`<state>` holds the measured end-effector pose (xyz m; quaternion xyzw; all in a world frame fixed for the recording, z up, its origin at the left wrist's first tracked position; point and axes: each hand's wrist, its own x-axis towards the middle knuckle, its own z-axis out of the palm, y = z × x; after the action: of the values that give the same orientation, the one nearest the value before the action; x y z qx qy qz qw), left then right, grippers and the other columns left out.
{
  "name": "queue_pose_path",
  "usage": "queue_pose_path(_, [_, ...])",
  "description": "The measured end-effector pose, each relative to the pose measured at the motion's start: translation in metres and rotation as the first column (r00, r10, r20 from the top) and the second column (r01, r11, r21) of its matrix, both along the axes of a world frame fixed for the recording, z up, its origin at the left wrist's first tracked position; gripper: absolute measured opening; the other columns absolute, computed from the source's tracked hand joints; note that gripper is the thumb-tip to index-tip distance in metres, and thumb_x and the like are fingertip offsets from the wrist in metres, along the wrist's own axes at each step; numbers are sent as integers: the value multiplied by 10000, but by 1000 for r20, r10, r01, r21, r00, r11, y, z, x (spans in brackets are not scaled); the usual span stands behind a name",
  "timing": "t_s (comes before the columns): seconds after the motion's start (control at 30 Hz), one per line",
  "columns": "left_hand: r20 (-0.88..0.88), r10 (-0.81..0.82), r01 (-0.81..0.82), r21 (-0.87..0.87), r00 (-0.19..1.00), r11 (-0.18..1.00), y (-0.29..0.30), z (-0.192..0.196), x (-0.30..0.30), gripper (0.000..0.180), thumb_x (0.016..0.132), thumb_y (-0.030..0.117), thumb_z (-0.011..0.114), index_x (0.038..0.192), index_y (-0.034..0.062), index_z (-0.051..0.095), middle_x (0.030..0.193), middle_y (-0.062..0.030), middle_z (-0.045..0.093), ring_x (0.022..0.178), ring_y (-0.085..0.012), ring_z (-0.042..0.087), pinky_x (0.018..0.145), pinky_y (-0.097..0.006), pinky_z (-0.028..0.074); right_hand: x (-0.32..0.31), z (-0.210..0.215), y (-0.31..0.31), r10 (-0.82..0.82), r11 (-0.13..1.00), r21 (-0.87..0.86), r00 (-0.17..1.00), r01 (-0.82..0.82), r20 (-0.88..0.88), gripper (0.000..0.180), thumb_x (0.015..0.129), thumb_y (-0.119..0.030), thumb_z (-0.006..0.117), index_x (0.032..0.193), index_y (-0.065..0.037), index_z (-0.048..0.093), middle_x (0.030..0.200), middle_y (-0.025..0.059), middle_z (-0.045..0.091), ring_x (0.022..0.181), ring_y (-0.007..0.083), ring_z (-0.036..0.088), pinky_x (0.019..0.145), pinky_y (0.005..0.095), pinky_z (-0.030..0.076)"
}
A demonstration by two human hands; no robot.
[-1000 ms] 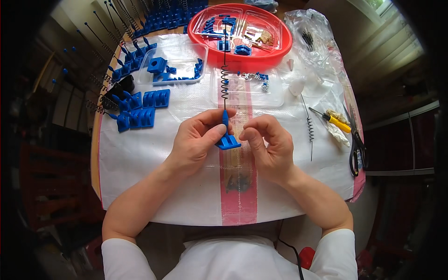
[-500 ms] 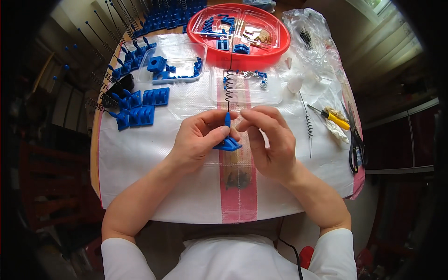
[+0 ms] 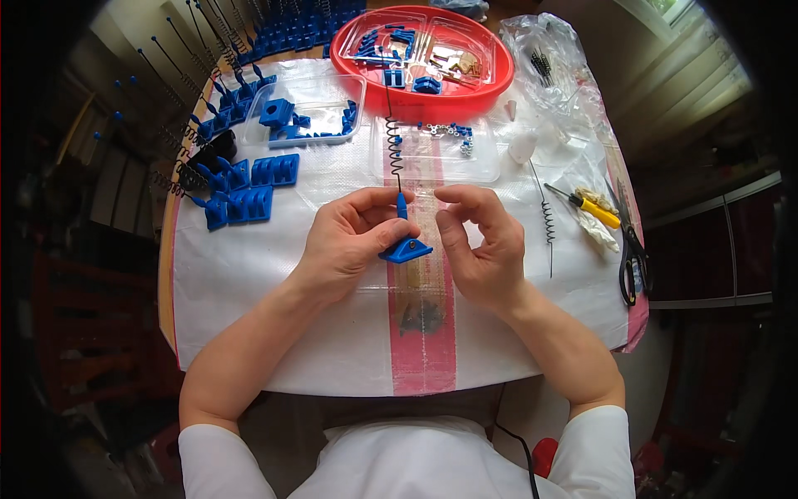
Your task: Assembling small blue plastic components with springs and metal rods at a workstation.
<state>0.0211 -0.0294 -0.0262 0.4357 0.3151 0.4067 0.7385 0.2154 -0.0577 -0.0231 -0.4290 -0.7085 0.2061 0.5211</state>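
My left hand (image 3: 339, 243) pinches a blue plastic piece with a wedge-shaped base (image 3: 407, 250) and a narrow blue neck. A small brass-coloured fitting shows on the side of the base. Out of the neck rises a thin black wire (image 3: 393, 141), coiled in its middle, with its tip over the red tub. Just right of the piece is my right hand (image 3: 490, 249), fingers curved and thumb apart, touching nothing. A clear tray (image 3: 490, 170) with small metal nuts and blue bits lies beyond my hands.
The red tub (image 3: 416, 101) holds blue parts and brass pieces. A clear box (image 3: 332, 143) of blue parts sits left of it. Finished-looking blue assemblies (image 3: 249, 205) line the left side. On the right lie a loose coiled wire (image 3: 549, 224), a yellow screwdriver (image 3: 600, 213) and scissors (image 3: 628, 274).
The blue piece has turned, so its fitting now shows, and its wire leans farther left. My right hand's fingers have drawn slightly away from it.
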Motion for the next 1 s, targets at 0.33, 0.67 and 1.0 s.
queue_pose_path(0.33, [-65,28,-26,28,997,999,-2,2,1,453,845,43,736,1250,-30,547,900,-81,697,808,-107,670,734,-223,544,-1,-9,5,-4,976,-213,974,-45,-225,184,886,-3,616,1069,-2,605,856,61,651,768,121,627,683,271,515])
queue_pose_path(0.67, [-85,-49,55,69,995,996,-3,-1,2,382,832,-16,733,1033,67,420,824,-95,678,779,-113,663,699,-254,549,-5,-1,11,66,782,-476,814,-401,-576,423,924,-91,646,1291,40,481,948,62,670,788,82,604,692,228,496])
queue_pose_path(1.0, [-10,-93,94,77,996,993,-2,-6,2,181,987,143,560,1064,56,421,870,-110,667,822,-208,698,731,-329,584,-2,-1,13,13,723,-493,722,-485,-691,523,907,-96,677,1335,67,424,940,77,683,790,78,594,712,210,475])
